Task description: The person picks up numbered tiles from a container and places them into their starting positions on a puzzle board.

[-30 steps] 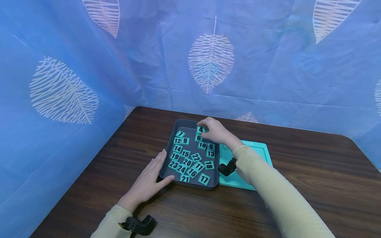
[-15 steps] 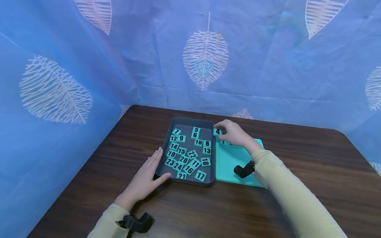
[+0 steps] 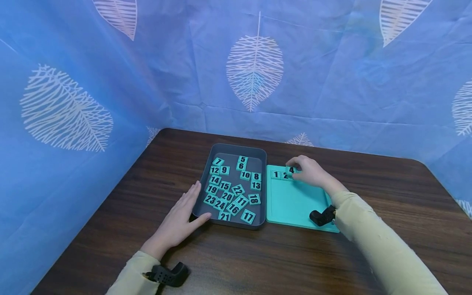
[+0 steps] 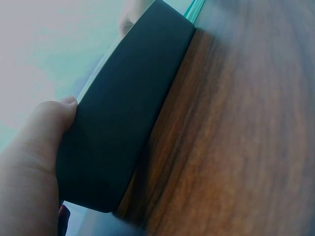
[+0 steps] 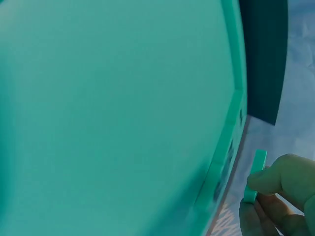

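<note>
The left hand (image 3: 177,223) lies flat with relaxed fingers against the near-left corner of the grey tray (image 3: 206,180) (numbered tiles inside). To the right, the right hand (image 3: 311,173) pinches tile 4 (image 3: 291,169) above the teal board's (image 3: 295,205) far edge, beside tiles 1 and 2.

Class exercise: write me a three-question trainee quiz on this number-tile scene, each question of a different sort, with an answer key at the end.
1. True or false: the right hand pinches the tile marked 4 over the teal board.
2. Multiple choice: which tiles already lie on the teal board? A) 5 and 6 B) 1 and 2 C) 17 and 18
3. Fill in: the left hand rests against the near left corner of the dark grey ____ that holds the loose tiles.

Key: 1 true. 2 B: tile 1 and tile 2 sit in the top row. 3 tray.
</note>
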A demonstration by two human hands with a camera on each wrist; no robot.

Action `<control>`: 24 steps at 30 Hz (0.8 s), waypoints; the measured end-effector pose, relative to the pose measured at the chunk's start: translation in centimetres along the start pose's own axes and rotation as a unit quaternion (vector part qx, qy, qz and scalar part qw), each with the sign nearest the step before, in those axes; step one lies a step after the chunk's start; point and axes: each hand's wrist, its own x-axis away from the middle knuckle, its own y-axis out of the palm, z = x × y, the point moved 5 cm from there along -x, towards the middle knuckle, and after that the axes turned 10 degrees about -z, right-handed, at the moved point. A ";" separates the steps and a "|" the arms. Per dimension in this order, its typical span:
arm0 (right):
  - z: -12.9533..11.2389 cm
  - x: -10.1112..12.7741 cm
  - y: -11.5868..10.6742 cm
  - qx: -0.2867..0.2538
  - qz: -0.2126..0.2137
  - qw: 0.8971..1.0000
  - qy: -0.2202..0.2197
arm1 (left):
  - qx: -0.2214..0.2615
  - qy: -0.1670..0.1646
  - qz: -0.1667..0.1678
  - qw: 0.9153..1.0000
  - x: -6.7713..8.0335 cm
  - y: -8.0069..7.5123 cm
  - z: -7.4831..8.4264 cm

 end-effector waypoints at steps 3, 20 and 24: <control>0.7 0.4 0.0 0.007 -0.001 1.000 0.001 | 0.001 0.000 0.002 1.000 0.0 -0.1 0.0; 3.5 2.3 0.1 0.013 -0.017 0.999 0.043 | 0.010 0.002 -0.001 1.000 0.2 -0.1 0.2; 3.7 2.5 0.2 0.015 -0.017 0.999 0.046 | 0.009 0.007 0.001 1.000 0.1 -0.1 0.2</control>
